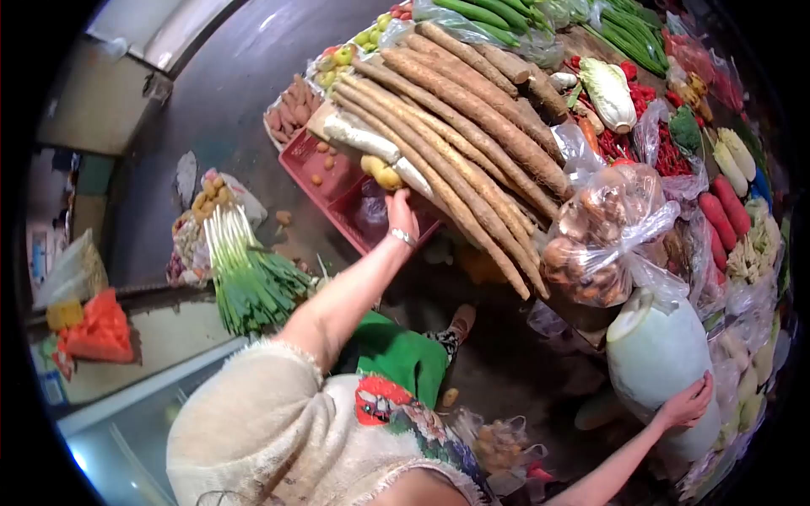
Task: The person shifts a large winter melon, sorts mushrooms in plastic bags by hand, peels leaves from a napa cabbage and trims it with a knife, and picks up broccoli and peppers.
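Note:
My left hand (pixel 402 212) reaches to the edge of the red crate, its fingers closed around a yellow potato (pixel 387 177) beside the long roots. A second potato (pixel 369 164) sits just behind it. Long brown roots (pixel 472 110) lie in a pile above the hand, with a pale white root (pixel 359 137) at their near side. On the right, my right hand (pixel 687 405) rests against the big pale green melon (pixel 658 346), fingers bent; whether they grip anything is hard to tell.
The red crate (pixel 314 181) holds a few small potatoes. Green onions (pixel 245 270) stand at left. A plastic bag of mushrooms (pixel 603 236) sits above the melon. Cabbage (pixel 607 94), red radishes (pixel 719 215) and other vegetables fill the right side. Bags lie on the floor below.

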The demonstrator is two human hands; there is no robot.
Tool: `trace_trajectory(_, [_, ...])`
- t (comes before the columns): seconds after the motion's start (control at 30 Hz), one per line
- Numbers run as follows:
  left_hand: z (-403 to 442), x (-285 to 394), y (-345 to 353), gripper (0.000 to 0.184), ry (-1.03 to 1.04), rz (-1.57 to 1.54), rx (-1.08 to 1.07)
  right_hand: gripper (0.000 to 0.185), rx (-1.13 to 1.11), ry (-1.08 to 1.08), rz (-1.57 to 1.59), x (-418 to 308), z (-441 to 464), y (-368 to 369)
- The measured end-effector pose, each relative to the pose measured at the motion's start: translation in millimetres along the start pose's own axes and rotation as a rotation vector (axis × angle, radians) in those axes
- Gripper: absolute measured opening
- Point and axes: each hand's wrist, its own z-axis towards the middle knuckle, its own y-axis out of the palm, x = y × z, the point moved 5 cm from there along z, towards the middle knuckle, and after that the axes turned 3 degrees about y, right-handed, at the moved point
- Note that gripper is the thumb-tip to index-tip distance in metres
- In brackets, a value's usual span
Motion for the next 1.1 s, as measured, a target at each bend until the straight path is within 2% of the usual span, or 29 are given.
trace_trajectory(0.03, [0.8, -12.4, -4.3, 0.043, 0.061, -0.072, -0.002, 0.031, -0.009, -0.019, 0.051, -0.5, 0.2, -0.2])
trace_trajectory(0.1, [9.0, -35.8, -14.2, 0.020, -0.114, -0.276, -0.104, 0.032, -0.009, -0.040, 0.093, 3.0, 3.7, 3.0])
trace_trajectory(0.17, [-17.5, -1.1, 15.7, 0.021, -0.092, -0.423, 0.012, 0.033, -0.019, -0.079, 0.118, 11.1, 4.0, 7.8])
trace_trajectory(0.2, [-7.6, -4.1, 12.7, 0.031, -0.160, -0.465, 0.099, 0.033, -0.034, -0.076, 0.103, 6.6, 4.3, 4.4])
trace_trajectory(0.23, [-12.6, 5.6, 25.5, 0.043, -0.260, -0.487, 0.076, 0.033, -0.033, -0.083, 0.104, 3.1, 5.3, 3.0])
trace_trajectory(0.3, [4.6, -3.9, 27.6, 0.052, -0.278, -0.486, 0.063, 0.034, -0.052, -0.060, 0.115, 6.3, 4.5, 2.2])
trace_trajectory(0.37, [26.8, -17.3, 28.4, 0.060, -0.134, -0.540, 0.062, 0.035, -0.055, -0.068, 0.196, 16.4, 4.8, 5.8])
trace_trajectory(0.57, [33.4, -30.7, 12.0, 0.054, -0.110, -0.459, 0.170, 0.038, -0.073, -0.084, 0.239, 46.2, 7.9, 17.5])
trace_trajectory(0.6, [29.2, -26.3, 16.4, 0.053, -0.123, -0.481, 0.173, 0.025, 0.103, -0.177, 0.272, -56.7, 0.1, -23.4])
trace_trajectory(0.63, [24.1, -18.5, 21.9, 0.052, -0.117, -0.441, 0.168, 0.025, 0.098, -0.178, 0.276, -59.5, 4.0, -20.1])
trace_trajectory(0.77, [20.9, -14.1, 25.8, 0.053, -0.183, -0.487, 0.124, 0.031, 0.061, -0.124, 0.247, -33.6, 0.9, -13.6])
trace_trajectory(0.97, [14.0, -7.3, 30.1, 0.052, -0.244, -0.461, 0.236, 0.038, 0.003, -0.157, 0.212, -26.9, 2.5, -10.4])
trace_trajectory(1.1, [19.7, -9.4, 27.9, 0.050, -0.200, -0.389, 0.157, 0.043, -0.015, -0.175, 0.211, -29.5, -4.4, -12.3])
